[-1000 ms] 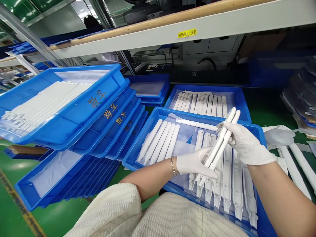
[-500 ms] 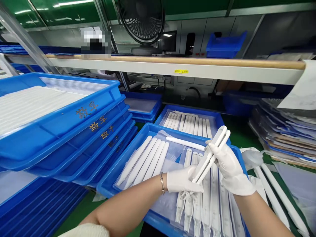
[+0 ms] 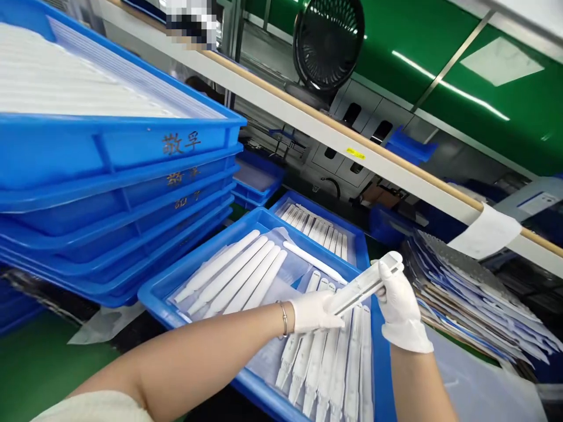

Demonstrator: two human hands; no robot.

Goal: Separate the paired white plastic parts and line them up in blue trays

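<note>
My two white-gloved hands hold a pair of long, slim white plastic pieces (image 3: 361, 286), lying one against the other and tilted up to the right. My left hand (image 3: 314, 312) is closed round their lower end. At the upper end, my right hand (image 3: 399, 299) grips with its thumb on top. Below is a blue tray (image 3: 152, 298) lined with clear film. Smooth white plastic pieces (image 3: 246, 271) lie in its left part, and one lies crosswise at the back. A row of white pieces with toothed ends (image 3: 320, 357) fills the right part, partly hidden by my left hand.
A tall stack of blue trays (image 3: 127, 140) rises at the left. Behind the near tray sits another tray with white pieces (image 3: 314, 225). Piled folders (image 3: 475, 299) stand at the right. A shelf edge (image 3: 308, 114) crosses above, with a black fan (image 3: 329, 47) on it.
The view has tilted and shifted. The two held pieces, apart in a narrow V before, now lie closer together and flatter. My right hand has turned, its thumb now over their upper end.
</note>
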